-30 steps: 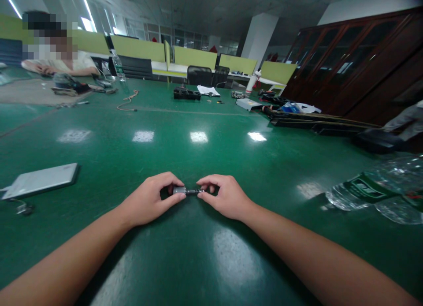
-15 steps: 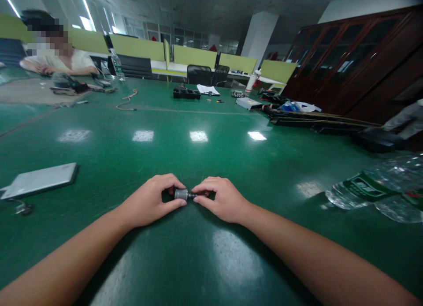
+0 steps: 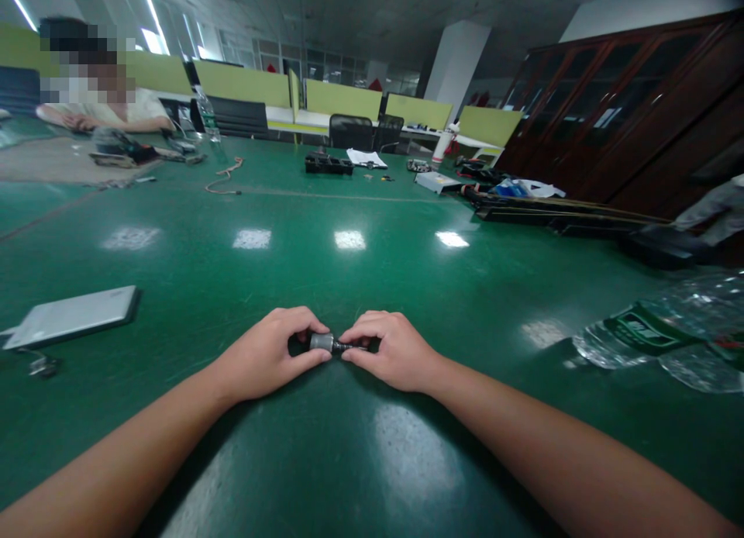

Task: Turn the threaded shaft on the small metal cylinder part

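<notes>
Near middle of green table (image 3: 349, 286), left hand (image 3: 267, 353) pinched a grey cylinder (image 3: 322, 342), right hand (image 3: 401, 353) the slim dark shaft (image 3: 342, 346) at its right, fingers narrow; slack fingertips risked the cylinder slipping and rolling.

Wht slab (image 3: 73, 319) L & clr btls (image 3: 645, 330) R on grn tbl (image 3: 302, 259).

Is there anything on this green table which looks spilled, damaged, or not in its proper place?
Nothing looks plainly spilled or damaged. The cord beyond the left hand lies loose and bent, joined to nothing that shows, so it looks left behind. The bottles at right appear slanted; I cannot tell whether they lie down.
</notes>
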`<state>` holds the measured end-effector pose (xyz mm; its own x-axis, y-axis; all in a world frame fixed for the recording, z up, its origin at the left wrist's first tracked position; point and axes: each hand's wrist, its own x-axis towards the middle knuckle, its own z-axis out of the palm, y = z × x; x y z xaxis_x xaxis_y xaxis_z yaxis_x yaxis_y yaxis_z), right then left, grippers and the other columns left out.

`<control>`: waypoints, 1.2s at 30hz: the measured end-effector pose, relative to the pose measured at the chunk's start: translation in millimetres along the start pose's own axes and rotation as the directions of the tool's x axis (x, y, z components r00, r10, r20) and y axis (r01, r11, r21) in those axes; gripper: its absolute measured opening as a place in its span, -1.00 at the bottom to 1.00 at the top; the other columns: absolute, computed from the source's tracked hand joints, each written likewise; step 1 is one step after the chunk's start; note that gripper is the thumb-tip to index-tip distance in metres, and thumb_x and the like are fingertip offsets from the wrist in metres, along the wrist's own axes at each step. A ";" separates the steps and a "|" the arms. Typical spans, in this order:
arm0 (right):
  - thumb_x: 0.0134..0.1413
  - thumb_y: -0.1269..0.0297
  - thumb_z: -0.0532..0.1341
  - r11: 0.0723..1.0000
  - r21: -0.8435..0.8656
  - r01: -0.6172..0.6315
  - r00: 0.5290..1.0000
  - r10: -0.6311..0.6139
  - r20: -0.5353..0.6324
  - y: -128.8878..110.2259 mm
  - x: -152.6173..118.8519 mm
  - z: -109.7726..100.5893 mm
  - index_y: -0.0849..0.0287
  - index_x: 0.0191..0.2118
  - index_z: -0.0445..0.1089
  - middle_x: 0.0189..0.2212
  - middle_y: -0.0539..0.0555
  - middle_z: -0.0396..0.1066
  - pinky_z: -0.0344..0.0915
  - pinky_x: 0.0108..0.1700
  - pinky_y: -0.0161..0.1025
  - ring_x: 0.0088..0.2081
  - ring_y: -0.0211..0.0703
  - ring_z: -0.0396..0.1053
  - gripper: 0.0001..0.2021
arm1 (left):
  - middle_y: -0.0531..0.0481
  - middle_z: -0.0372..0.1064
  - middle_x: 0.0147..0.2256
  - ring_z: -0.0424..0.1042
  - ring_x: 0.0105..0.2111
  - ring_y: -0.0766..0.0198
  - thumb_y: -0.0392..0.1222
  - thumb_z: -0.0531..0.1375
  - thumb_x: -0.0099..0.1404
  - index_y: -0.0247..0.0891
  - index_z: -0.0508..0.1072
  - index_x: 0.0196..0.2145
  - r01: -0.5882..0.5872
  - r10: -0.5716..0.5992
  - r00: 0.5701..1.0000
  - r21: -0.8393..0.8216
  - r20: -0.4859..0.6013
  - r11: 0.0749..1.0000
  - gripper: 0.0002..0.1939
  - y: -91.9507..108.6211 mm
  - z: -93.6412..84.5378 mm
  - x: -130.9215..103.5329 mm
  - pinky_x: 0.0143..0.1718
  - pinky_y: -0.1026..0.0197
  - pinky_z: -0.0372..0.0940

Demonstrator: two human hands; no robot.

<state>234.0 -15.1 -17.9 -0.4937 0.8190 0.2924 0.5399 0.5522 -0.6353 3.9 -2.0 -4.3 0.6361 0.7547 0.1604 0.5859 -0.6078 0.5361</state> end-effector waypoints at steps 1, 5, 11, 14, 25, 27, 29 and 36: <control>-0.01 0.39 0.36 1.000 0.001 0.004 1.000 -0.004 0.000 0.3 -0.2 -0.2 0.18 -0.25 0.58 -0.41 0.02 0.51 0.25 -0.27 -0.30 -0.36 -0.25 0.39 -0.86 | -0.01 0.45 -0.26 0.42 -0.26 0.18 -0.03 0.24 0.29 -0.22 0.48 -0.17 0.000 0.000 1.000 -0.001 0.001 1.000 -0.76 0.1 -0.1 -0.1 -0.18 0.15 0.25; -0.01 0.40 0.35 1.000 0.002 0.021 1.000 -0.021 0.001 1.3 -0.8 -0.7 0.18 -0.26 0.58 -0.42 0.02 0.50 0.24 -0.28 -0.32 -0.38 -0.27 0.38 -0.86 | -0.01 0.46 -0.25 0.42 -0.26 0.18 -0.03 0.24 0.28 -0.21 0.48 -0.17 0.005 -0.005 1.000 -0.005 0.005 1.000 -0.76 0.5 -0.4 0.1 -0.18 0.15 0.25; -0.01 0.39 0.35 1.000 0.008 0.026 1.000 -0.026 0.001 2.2 -1.0 -1.4 0.18 -0.26 0.57 -0.43 0.02 0.49 0.24 -0.29 -0.33 -0.39 -0.28 0.38 -0.86 | -0.01 0.46 -0.26 0.42 -0.26 0.18 -0.03 0.24 0.29 -0.21 0.48 -0.16 0.011 -0.011 1.000 -0.009 0.014 1.000 -0.75 0.8 -0.8 1.2 -0.19 0.15 0.25; -0.02 0.40 0.35 1.000 0.007 0.019 1.000 -0.019 -0.001 2.1 -0.7 -1.8 0.19 -0.28 0.57 -0.44 0.02 0.49 0.24 -0.29 -0.33 -0.39 -0.28 0.37 -0.87 | 0.00 0.46 -0.25 0.42 -0.26 0.18 -0.02 0.23 0.29 -0.20 0.48 -0.16 0.016 -0.016 1.000 -0.006 0.013 1.000 -0.75 0.9 -0.9 0.7 -0.18 0.15 0.25; -0.08 0.40 0.35 0.999 -0.006 -0.054 0.999 0.054 -0.001 -2.0 -1.2 -2.2 0.18 -0.32 0.53 -0.45 -0.01 0.47 0.25 -0.29 -0.30 -0.40 -0.27 0.36 -0.88 | -0.02 0.46 -0.27 0.42 -0.27 0.17 -0.02 0.21 0.30 -0.20 0.48 -0.17 0.015 -0.015 1.000 0.002 0.010 1.000 -0.76 2.2 -2.7 0.5 -0.20 0.15 0.26; -0.08 0.35 0.38 0.996 -0.014 -0.083 0.997 0.083 -0.003 -2.3 -0.6 -1.9 0.17 -0.34 0.52 -0.47 -0.02 0.46 0.24 -0.31 -0.30 -0.41 -0.27 0.36 -0.89 | -0.02 0.46 -0.27 0.41 -0.27 0.17 -0.02 0.21 0.30 -0.20 0.48 -0.17 0.014 -0.014 1.000 0.004 0.007 1.000 -0.76 2.0 -2.4 0.6 -0.20 0.15 0.26; -0.09 0.34 0.38 0.994 -0.024 -0.107 0.994 0.107 -0.013 -2.3 -0.2 -1.9 0.17 -0.37 0.52 -0.48 -0.02 0.46 0.23 -0.32 -0.30 -0.42 -0.27 0.35 -0.90 | -0.02 0.46 -0.27 0.41 -0.27 0.17 -0.02 0.20 0.31 -0.21 0.48 -0.17 0.019 -0.019 1.000 0.002 0.005 1.000 -0.76 1.9 -2.3 0.4 -0.20 0.16 0.26; -0.11 0.39 0.34 0.988 -0.067 -0.139 0.990 0.136 -0.040 0.0 -1.0 -4.3 0.17 -0.40 0.49 -0.48 -0.02 0.45 0.20 -0.34 -0.31 -0.41 -0.26 0.35 -0.93 | 0.00 0.44 -0.29 0.40 -0.30 0.18 -0.03 0.17 0.34 -0.21 0.47 -0.20 0.055 -0.054 0.998 -0.029 0.019 0.998 -0.77 2.6 -4.7 1.5 -0.25 0.17 0.26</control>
<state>237.4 -15.2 -15.1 -0.3879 0.8921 0.2316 0.6475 0.4426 -0.6204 4.0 -1.3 1.2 0.6128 0.7818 0.1150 0.6050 -0.5579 0.5681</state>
